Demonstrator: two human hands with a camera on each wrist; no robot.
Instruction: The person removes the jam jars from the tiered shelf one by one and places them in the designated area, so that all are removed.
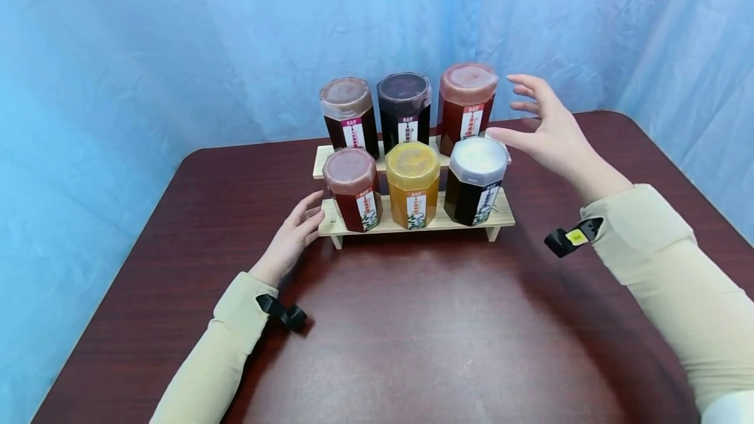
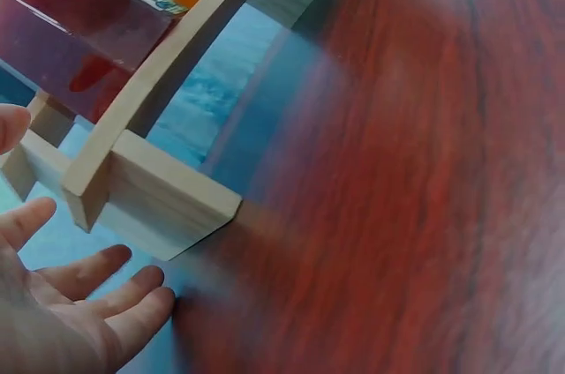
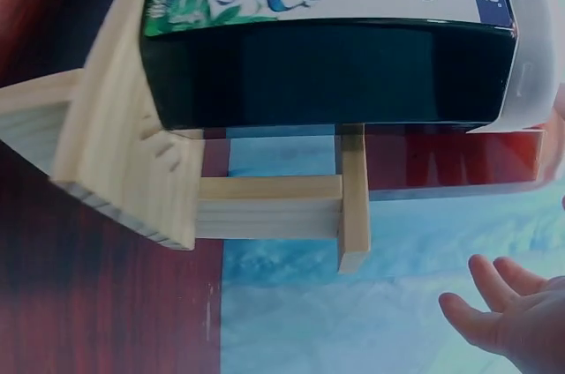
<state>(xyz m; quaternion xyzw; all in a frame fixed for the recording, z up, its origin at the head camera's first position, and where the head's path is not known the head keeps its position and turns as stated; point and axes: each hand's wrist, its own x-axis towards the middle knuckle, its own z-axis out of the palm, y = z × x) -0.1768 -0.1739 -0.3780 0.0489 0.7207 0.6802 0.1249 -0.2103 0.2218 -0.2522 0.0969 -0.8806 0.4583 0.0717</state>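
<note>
Six jars [image 1: 414,188] are borne on a two-step wooden rack [image 1: 501,213], set at twelve o'clock on the table [image 1: 412,319]. At the rack's two o'clock, the right hand [image 1: 554,123] is held with thumb and fingers apart, near the back red jar [image 1: 455,116] and the front white-lidded jar [image 1: 462,198]. At its eight o'clock, the left hand [image 1: 293,234] is placed just beside the lower step [image 1: 328,226], fingers loosely apart.

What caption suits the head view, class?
A person's left grip and right grip flank six jars on a stepped wooden rack.
</note>
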